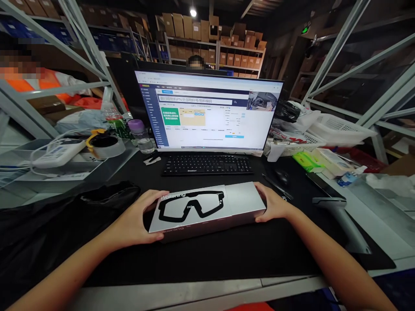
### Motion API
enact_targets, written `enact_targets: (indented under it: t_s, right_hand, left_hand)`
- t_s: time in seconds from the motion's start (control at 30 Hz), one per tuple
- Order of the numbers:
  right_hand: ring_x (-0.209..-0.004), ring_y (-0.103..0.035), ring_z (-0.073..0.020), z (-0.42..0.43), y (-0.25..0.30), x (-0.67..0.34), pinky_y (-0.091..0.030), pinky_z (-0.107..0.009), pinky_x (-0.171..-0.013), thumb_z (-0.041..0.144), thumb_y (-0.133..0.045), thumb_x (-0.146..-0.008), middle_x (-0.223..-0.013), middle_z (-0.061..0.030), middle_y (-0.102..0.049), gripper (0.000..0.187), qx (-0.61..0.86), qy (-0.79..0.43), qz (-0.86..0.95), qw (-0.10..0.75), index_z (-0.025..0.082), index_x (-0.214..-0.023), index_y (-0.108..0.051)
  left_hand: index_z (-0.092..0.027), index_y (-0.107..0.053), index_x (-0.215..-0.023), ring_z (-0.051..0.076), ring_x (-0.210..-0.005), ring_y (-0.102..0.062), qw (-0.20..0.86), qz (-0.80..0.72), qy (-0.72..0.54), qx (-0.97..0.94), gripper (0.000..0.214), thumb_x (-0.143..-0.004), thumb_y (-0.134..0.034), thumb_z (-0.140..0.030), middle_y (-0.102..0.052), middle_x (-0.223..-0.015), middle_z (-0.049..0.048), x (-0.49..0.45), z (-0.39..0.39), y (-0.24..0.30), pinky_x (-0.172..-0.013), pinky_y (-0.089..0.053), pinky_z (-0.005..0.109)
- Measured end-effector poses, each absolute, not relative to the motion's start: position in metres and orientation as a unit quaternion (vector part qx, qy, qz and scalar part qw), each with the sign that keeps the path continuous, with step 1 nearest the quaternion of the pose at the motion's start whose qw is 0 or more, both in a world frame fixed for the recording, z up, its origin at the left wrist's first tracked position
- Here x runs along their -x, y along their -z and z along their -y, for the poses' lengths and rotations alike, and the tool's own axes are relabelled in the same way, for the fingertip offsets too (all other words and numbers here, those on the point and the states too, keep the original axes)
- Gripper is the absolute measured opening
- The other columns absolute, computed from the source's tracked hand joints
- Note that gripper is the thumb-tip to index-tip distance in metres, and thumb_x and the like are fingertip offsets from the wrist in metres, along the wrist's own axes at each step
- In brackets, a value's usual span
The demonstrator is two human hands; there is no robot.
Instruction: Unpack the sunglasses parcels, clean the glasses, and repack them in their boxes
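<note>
A long silver-grey glasses box [241, 198] with a black glasses outline and "Wakening" printed on it lies across the black desk mat [207, 263], in front of the keyboard. My left hand [136, 220] grips its left end, thumb on the near side and fingers at the far edge. At the right end, my right hand [270, 203] is closed round the box, thumb in front. A seam runs across the lid right of the printed outline. The fingertips behind the box are partly hidden.
Behind the box stand a keyboard [207, 165] and a lit monitor [207, 116]. To the right are a mouse [280, 176] and a barcode scanner [346, 224]. Black plastic [58, 220] covers the left side, near a purple-capped bottle [142, 136] and tape roll [105, 144]. Co-workers sit beyond.
</note>
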State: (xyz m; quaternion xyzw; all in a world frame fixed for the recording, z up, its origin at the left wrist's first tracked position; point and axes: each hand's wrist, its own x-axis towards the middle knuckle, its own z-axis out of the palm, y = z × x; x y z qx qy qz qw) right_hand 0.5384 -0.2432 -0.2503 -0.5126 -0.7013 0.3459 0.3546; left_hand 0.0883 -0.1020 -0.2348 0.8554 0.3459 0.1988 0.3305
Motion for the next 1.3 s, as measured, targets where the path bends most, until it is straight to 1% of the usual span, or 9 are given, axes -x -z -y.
enact_targets:
  t_s: [0.27, 0.4, 0.57, 0.7, 0.8, 0.97, 1.03, 1.17, 1.3]
  right_hand:
    - [-0.135, -0.052, -0.0378, 0.229, 0.257, -0.547, -0.041, -0.054, -0.113, 0.035, -0.097, -0.051, -0.143, -0.0173, -0.054, 0.106, 0.492, -0.371, 0.69, 0.38, 0.021, -0.142, -0.043]
    - [-0.136, -0.051, -0.0385, 0.23, 0.257, -0.553, -0.042, -0.054, -0.113, 0.034, -0.097, -0.051, -0.145, -0.018, -0.052, 0.107, 0.497, -0.363, 0.684, 0.392, 0.022, -0.143, -0.043]
    - [-0.138, -0.049, -0.0401, 0.23, 0.263, -0.563, -0.041, -0.054, -0.113, 0.034, -0.098, -0.049, -0.149, -0.0191, -0.049, 0.111, 0.505, -0.363, 0.675, 0.397, 0.022, -0.144, -0.043]
    - [-0.138, -0.05, -0.039, 0.232, 0.263, -0.565, -0.04, -0.053, -0.115, 0.035, -0.097, -0.049, -0.15, -0.0186, -0.049, 0.111, 0.495, -0.367, 0.678, 0.4, 0.022, -0.145, -0.043]
    - [-0.137, -0.05, -0.0401, 0.237, 0.26, -0.569, -0.041, -0.053, -0.114, 0.041, -0.096, -0.049, -0.15, -0.0202, -0.05, 0.111, 0.505, -0.359, 0.673, 0.404, 0.019, -0.145, -0.044]
    - [-0.136, -0.05, -0.0425, 0.24, 0.256, -0.577, -0.041, -0.051, -0.114, 0.049, -0.094, -0.048, -0.148, -0.023, -0.052, 0.116, 0.545, -0.311, 0.653, 0.424, 0.013, -0.146, -0.045]
    - [-0.133, -0.053, -0.0424, 0.238, 0.254, -0.572, -0.045, -0.051, -0.111, 0.049, -0.092, -0.051, -0.146, -0.0226, -0.055, 0.112, 0.564, -0.301, 0.641, 0.424, 0.013, -0.146, -0.046]
    - [-0.128, -0.058, -0.0412, 0.235, 0.252, -0.552, -0.052, -0.05, -0.103, 0.045, -0.087, -0.057, -0.141, -0.0202, -0.06, 0.098, 0.591, -0.282, 0.622, 0.428, 0.015, -0.143, -0.049]
    - [-0.128, -0.059, -0.0408, 0.242, 0.262, -0.541, -0.051, -0.048, -0.105, 0.039, -0.087, -0.056, -0.138, -0.0193, -0.062, 0.097, 0.607, -0.268, 0.626, 0.409, 0.016, -0.141, -0.049]
  left_hand:
    - [-0.031, -0.052, -0.14, 0.037, -0.131, -0.055, 0.323, -0.356, -0.233, -0.845, 0.09, -0.059, -0.088, -0.048, -0.052, -0.142, 0.0115, -0.07, 0.095, 0.244, -0.105, -0.053, 0.047]
    - [-0.032, -0.049, -0.142, 0.035, -0.134, -0.054, 0.307, -0.338, -0.229, -0.86, 0.09, -0.062, -0.087, -0.049, -0.049, -0.144, 0.0113, -0.062, 0.091, 0.237, -0.106, -0.053, 0.045]
    - [-0.032, -0.048, -0.142, 0.038, -0.136, -0.051, 0.313, -0.343, -0.23, -0.855, 0.09, -0.062, -0.086, -0.051, -0.048, -0.145, 0.0118, -0.059, 0.089, 0.237, -0.109, -0.05, 0.048]
    - [-0.032, -0.048, -0.143, 0.04, -0.138, -0.049, 0.325, -0.342, -0.245, -0.847, 0.092, -0.062, -0.087, -0.052, -0.047, -0.147, 0.0115, -0.049, 0.09, 0.243, -0.11, -0.049, 0.048]
    - [-0.033, -0.05, -0.143, 0.041, -0.139, -0.048, 0.334, -0.35, -0.261, -0.835, 0.091, -0.062, -0.086, -0.054, -0.047, -0.149, 0.0102, -0.037, 0.091, 0.248, -0.109, -0.05, 0.049]
    - [-0.028, -0.056, -0.136, 0.04, -0.136, -0.051, 0.309, -0.442, -0.36, -0.761, 0.085, -0.063, -0.079, -0.066, -0.05, -0.146, 0.0106, -0.023, 0.088, 0.255, -0.107, -0.051, 0.053]
    - [-0.026, -0.053, -0.138, 0.039, -0.136, -0.051, 0.289, -0.49, -0.383, -0.728, 0.088, -0.063, -0.079, -0.065, -0.049, -0.145, 0.0122, -0.026, 0.087, 0.256, -0.108, -0.05, 0.056]
    - [-0.023, -0.039, -0.147, 0.037, -0.138, -0.049, 0.251, -0.53, -0.434, -0.683, 0.103, -0.06, -0.085, -0.056, -0.048, -0.145, 0.0157, -0.049, 0.095, 0.254, -0.114, -0.043, 0.059]
    - [-0.022, -0.03, -0.151, 0.036, -0.137, -0.051, 0.204, -0.516, -0.477, -0.681, 0.105, -0.065, -0.083, -0.051, -0.047, -0.146, 0.0182, -0.068, 0.109, 0.255, -0.116, -0.04, 0.058]
